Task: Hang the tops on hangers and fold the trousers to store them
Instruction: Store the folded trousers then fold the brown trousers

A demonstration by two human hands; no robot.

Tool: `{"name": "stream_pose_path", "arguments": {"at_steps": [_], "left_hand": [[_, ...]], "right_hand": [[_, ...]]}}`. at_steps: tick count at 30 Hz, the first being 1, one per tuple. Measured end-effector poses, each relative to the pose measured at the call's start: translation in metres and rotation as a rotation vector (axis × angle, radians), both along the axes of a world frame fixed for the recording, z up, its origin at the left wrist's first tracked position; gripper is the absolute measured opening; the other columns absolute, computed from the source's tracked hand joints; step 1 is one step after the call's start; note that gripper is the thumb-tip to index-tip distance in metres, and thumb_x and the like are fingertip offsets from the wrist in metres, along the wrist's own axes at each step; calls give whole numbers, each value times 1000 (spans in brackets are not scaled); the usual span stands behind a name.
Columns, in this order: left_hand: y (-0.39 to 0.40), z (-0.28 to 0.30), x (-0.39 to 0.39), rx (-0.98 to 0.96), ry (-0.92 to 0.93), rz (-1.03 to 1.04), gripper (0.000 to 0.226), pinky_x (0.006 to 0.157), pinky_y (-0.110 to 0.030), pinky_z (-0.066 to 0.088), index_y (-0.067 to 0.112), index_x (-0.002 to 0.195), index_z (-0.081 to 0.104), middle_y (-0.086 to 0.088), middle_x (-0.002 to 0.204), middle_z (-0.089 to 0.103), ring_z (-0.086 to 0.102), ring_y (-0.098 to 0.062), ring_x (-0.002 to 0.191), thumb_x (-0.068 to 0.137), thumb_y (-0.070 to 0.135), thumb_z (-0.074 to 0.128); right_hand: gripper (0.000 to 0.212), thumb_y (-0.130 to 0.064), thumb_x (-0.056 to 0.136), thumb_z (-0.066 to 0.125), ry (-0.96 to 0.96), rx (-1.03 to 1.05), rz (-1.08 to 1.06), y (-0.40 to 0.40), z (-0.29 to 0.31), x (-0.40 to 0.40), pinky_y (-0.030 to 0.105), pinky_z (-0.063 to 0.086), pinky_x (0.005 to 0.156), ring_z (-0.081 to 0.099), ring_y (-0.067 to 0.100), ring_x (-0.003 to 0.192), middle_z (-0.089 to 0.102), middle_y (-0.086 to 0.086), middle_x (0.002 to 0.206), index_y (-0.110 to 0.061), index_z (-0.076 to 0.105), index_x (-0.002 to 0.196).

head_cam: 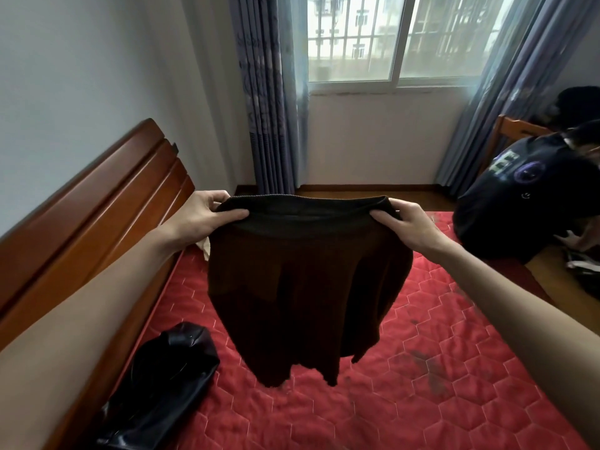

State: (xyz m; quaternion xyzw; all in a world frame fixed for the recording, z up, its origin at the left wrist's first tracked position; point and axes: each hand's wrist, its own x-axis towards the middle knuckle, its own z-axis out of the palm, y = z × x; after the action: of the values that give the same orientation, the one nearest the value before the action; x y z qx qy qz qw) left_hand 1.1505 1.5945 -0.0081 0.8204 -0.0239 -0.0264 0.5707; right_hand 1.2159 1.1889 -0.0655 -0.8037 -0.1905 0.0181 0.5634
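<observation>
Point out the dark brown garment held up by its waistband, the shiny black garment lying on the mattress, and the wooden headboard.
dark brown garment (305,287), head view, middle of the hanging fabric.
shiny black garment (168,381), head view, its crumpled middle.
wooden headboard (91,203), head view, its slatted face.

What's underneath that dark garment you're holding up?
Below the dark garment, gripped at its waistband by the left hand and right hand, lies the red quilted mattress. The stretch of mattress directly behind the cloth is covered, so nothing there can be seen.

Trousers (305,287) held above mattress (422,368), headboard (81,206) left, window (399,37) behind, jacket (162,391) on mattress
</observation>
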Motion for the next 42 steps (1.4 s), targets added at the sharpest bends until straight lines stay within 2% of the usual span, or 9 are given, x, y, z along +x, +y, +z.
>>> {"name": "stream_pose_path", "arguments": {"at_steps": [4,8,14,20,24,30,35,39,42], "left_hand": [[-7,-16,3,36,-66,35,23,66,-20,58,-3,105,66,-11,90,70,70,-17,81,101,19,65],[-31,-31,7,-20,-104,64,18,69,-16,55,10,112,70,1,93,76,73,-8,87,105,23,59],[-65,-39,8,-225,-88,96,30,75,-20,60,20,112,76,1,104,80,76,-17,100,88,38,79],[-64,-42,2,379,-330,-36,62,71,-22,59,27,105,56,8,93,72,72,-6,86,67,64,89],[-70,-49,1,681,-481,-74,56,60,-46,55,24,108,38,3,76,58,61,-17,65,76,33,84],[-70,-63,3,622,-541,84,32,56,-42,53,19,100,45,5,80,55,58,-13,65,83,8,69],[-57,-63,12,550,-489,223,23,51,-40,52,15,96,49,-3,68,59,60,-15,55,89,-4,60],[-55,-58,15,468,-399,173,22,44,-23,40,18,97,55,-2,64,58,53,-7,46,96,-4,48],[-58,-51,16,316,-289,124,12,46,-37,46,23,97,56,-6,66,61,55,-13,50,100,14,49]], "right_hand": [[19,-30,104,65,-260,-165,-169,13,11,2,50,58,75,73,21,86,75,5,91,-13,74,103],[31,-48,103,60,-441,-417,-342,18,25,-2,35,39,58,59,7,66,62,-10,70,-23,61,85],[41,-31,105,62,-294,-110,-311,17,45,-12,50,44,65,51,22,66,61,27,76,4,64,84],[37,-32,105,63,-270,-36,-288,1,61,-16,33,43,62,54,12,65,62,13,72,-3,68,83],[36,-33,105,63,-234,-16,-242,1,62,-17,30,46,61,59,10,65,65,6,72,-6,70,83],[33,-32,106,62,-148,2,-168,-6,60,-19,45,59,73,73,22,79,75,22,94,-3,75,96],[25,-29,105,63,-8,-28,-100,-15,52,-18,40,58,82,74,18,84,79,12,96,-12,79,98],[22,-36,99,71,127,-12,-18,-26,53,-20,40,61,86,77,24,93,79,10,103,-16,79,104],[26,-34,97,74,171,-31,-13,-33,59,-19,52,58,96,75,28,93,76,21,106,-10,76,108]]}}
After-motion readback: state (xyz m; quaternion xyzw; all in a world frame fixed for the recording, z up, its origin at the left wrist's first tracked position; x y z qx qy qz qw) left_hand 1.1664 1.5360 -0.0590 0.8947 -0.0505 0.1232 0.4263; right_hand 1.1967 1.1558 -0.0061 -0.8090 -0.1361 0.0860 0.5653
